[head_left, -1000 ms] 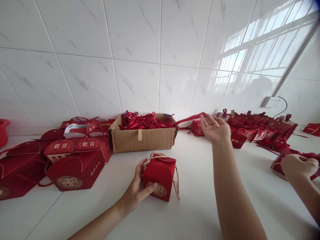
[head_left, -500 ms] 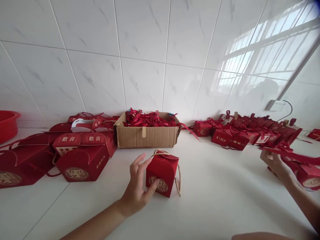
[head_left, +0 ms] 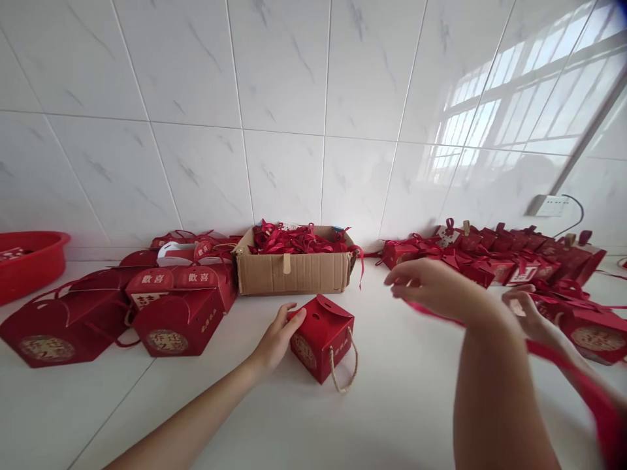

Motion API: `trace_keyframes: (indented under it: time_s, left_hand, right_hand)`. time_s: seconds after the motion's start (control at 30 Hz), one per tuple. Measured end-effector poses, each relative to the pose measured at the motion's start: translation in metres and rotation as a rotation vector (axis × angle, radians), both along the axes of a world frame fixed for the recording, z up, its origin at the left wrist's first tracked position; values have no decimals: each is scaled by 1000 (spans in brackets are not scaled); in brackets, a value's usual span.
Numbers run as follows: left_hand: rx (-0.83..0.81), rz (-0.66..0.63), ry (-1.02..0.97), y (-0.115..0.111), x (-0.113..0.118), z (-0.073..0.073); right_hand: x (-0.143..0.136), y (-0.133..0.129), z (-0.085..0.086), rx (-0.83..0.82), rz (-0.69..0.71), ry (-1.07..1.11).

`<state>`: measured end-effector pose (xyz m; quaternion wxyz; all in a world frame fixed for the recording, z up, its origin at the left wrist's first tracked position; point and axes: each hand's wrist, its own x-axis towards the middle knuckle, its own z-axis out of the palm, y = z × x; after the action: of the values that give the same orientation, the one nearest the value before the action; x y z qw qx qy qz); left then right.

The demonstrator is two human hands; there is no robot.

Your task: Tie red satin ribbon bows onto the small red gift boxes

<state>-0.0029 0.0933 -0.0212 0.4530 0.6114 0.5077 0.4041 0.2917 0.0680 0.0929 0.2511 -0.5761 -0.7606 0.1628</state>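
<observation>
My left hand (head_left: 280,336) grips the left edge of a small red gift box (head_left: 323,339), thumb near the top and fingers mostly behind. The box stands on the counter, lid flaps closed, gold emblem on the front-left face. A twisted rope handle (head_left: 351,378) hangs from its right side. To the right, my right hand (head_left: 424,287) is raised, fingers curled around what looks like the end of a red ribbon (head_left: 435,314). The ribbon trails behind my forearm toward the lower right, blurred. My right fingertips are partly hidden.
A cardboard box (head_left: 294,273) full of red ribbons stands by the wall. Larger red gift boxes (head_left: 176,326) and a red basin (head_left: 49,261) are on the left. Several small boxes (head_left: 490,261) sit at back right. Another person's hand (head_left: 529,316) is beside a ribboned box (head_left: 595,333).
My right hand has come in from the bottom right with the ribbon. The gift box has turned, showing its right side. My left hand has shifted to its left edge.
</observation>
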Motion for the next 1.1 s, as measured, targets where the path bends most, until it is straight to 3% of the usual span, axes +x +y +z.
trace_keyframes:
  time_s: [0.07, 0.13, 0.27, 0.4, 0.57, 0.73, 1.1]
  left_hand:
    - [60, 67, 26, 0, -3, 2]
    - [128, 112, 43, -3, -3, 7]
    - [232, 16, 91, -18, 8, 19]
    - [272, -113, 134, -26, 15, 25]
    - [140, -227, 147, -23, 0, 33]
    - [163, -288, 263, -22, -9, 41]
    - [337, -180, 293, -22, -1, 30]
  right_hand:
    - [-22, 9, 4, -227, 113, -39]
    - [-34, 18, 2, -286, 158, -9]
    - [-40, 29, -6, -315, 174, -8]
    - [-46, 29, -5, -322, 294, -58]
    - [-54, 18, 3, -189, 350, -8]
    - [-58, 7, 10, -300, 431, 59]
    - [-50, 6, 11, -447, 438, 15]
